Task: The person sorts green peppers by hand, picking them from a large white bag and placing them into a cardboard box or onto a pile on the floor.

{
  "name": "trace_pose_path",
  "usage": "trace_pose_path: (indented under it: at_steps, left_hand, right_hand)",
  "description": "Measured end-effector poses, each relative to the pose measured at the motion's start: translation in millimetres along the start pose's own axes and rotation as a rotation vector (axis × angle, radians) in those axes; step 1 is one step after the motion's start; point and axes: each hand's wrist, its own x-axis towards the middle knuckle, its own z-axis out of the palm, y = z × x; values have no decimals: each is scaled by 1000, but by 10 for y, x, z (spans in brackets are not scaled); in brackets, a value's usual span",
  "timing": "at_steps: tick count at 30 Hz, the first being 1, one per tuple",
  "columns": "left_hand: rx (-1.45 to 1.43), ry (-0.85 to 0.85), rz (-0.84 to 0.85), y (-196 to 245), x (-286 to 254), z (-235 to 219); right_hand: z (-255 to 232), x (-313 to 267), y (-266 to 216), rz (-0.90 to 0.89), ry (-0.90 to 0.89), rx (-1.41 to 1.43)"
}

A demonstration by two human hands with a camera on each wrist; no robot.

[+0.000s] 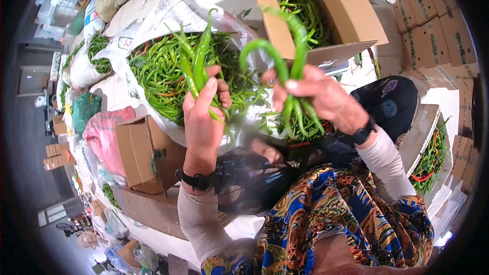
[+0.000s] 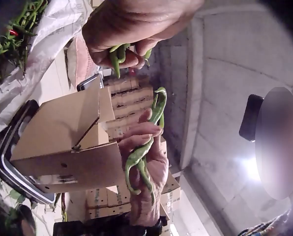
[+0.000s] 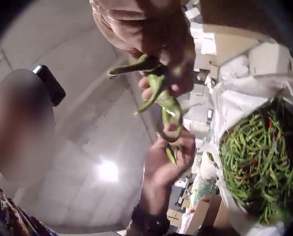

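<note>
In the head view my left hand [image 1: 202,127] grips a few long green chili peppers [image 1: 200,56], their tips pointing up past the thumb. My right hand [image 1: 328,94] holds several more, curled green chili peppers [image 1: 299,38], thumb pressed across them; they stick out above and below the fist. The hands are apart, raised over the lap and the near side of a white sack [image 1: 175,12] heaped with green chilies [image 1: 160,84]. In the left wrist view the right hand's peppers [image 2: 156,105] lie across its curled fingers. The right wrist view shows them hanging from the fist.
An open cardboard box [image 1: 351,23] partly filled with chilies [image 1: 318,20] stands beyond the right hand. A smaller box [image 1: 135,153] and a pink sack [image 1: 102,132] lie left. A white tray [image 1: 445,160] with chilies is at the right, stacked cartons [image 1: 433,35] behind.
</note>
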Motion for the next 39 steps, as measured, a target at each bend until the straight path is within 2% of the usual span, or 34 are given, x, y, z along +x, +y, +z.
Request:
trace_pose_path:
  at_steps: [2, 4, 6, 8, 9, 11, 12, 14, 15, 16, 18, 20, 21, 24, 26, 28, 30, 31, 32, 34, 35, 36, 38, 39]
  left_hand:
    - [2, -34, -16, 1, 7, -32]
    - [-16, -19, -6, -8, 17, -13]
    - [-20, -35, 1, -22, 16, -13]
    - [-28, -50, -5, -11, 6, -12]
    - [-60, -87, -12, 1, 0, -4]
    - [-116, -175, -26, 13, 25, -26]
    - [-122, -166, -32, 9, 10, -20]
    - [-137, -229, -90, 31, -4, 12]
    - [-118, -298, -96, 3, 28, -33]
    - [-115, -295, -112, -20, 12, -18]
    - [-11, -355, -141, -66, -13, 57]
    - [-2, -395, -182, -145, -22, 84]
    - [-21, -422, -195, -169, -27, 96]
    - [-24, -445, -198, -130, -44, 117]
    - [-12, -403, -215, -93, -73, 127]
    - [-8, -429, -213, -93, -55, 97]
    - [153, -420, -143, -67, -26, 86]
    - [165, -340, -150, -61, -36, 111]
    - [168, -345, -144, -56, -41, 118]
    - [674, -267, 27, -70, -49, 118]
    - [782, -209, 140, -113, -56, 160]
    - [783, -213, 138, -162, -45, 155]
    - [1308, -201, 508, -273, -38, 135]
    - [1333, -165, 603, -312, -60, 178]
  right_hand:
    - [80, -18, -289, -129, 217, -347]
    - [66, 21, -622, -216, 350, -618]
    - [-181, 122, -917, -270, 441, -863]
    - [-355, 343, -1071, -725, 493, -1300]
    - [-346, 229, -1077, -719, 495, -1301]
    - [-258, 11, -1143, -892, 247, -2141]
    - [-279, 82, -1071, -882, 236, -2140]
    - [-272, 334, -787, -337, 309, -1208]
    - [-151, 375, -664, -196, 211, -1099]
    - [-5, 396, -519, -56, 118, -981]
    - [122, 522, -177, -140, 40, -744]
    - [230, 571, -83, 98, 62, -421]
    - [241, 566, -66, 168, -30, -158]
    - [246, 594, -44, 152, 7, -153]
    - [288, 550, -41, 152, 70, -145]
    - [288, 552, -65, -90, 299, -105]
    - [80, 513, -114, -118, 296, -44]
    - [-32, 485, -60, -164, 315, -44]
    - [-40, 471, -45, -210, 332, -44]
    - [-21, 448, 15, -192, 331, -55]
    - [28, 434, 28, -169, 334, -64]
    - [87, 431, 48, -170, 337, -62]
    - [201, 432, 84, -123, 264, -228]
    - [142, 450, 131, -118, 213, -234]
